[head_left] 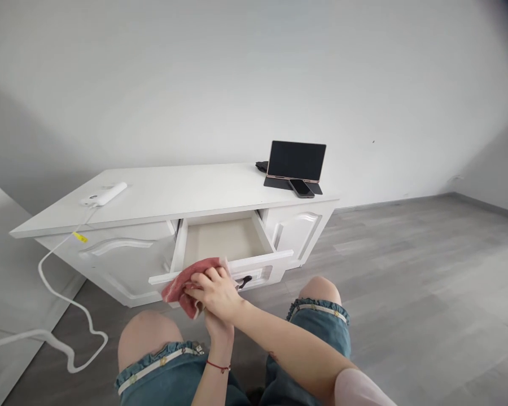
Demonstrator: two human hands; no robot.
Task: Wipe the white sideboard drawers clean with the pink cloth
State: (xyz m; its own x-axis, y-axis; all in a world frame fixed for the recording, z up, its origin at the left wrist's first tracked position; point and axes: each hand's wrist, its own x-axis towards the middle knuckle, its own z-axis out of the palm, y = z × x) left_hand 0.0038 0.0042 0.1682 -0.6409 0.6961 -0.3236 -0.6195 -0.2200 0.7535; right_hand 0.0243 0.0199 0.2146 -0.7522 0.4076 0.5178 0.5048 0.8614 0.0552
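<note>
A red-and-white cloth (195, 275) is bunched at the front edge of a pulled-out drawer (225, 239). My right hand (218, 293) grips it from above, with the fingers curled over the fabric. Beneath that hand is my left hand (215, 324), with a thin red bracelet on its wrist. The cloth and the right hand hide its fingers, so their grip does not show. Just right of my hands, a dark handle (244, 281) is on the drawer front (260, 273). The inside bottom of the drawer is pale.
The drawer belongs to a white cabinet (182, 189) against the wall. A tablet (296, 160) stands on its top at the right, with a phone (301, 188) in front. A white power strip (110, 193) lies at the left. Its cable (82, 309) loops down towards the floor.
</note>
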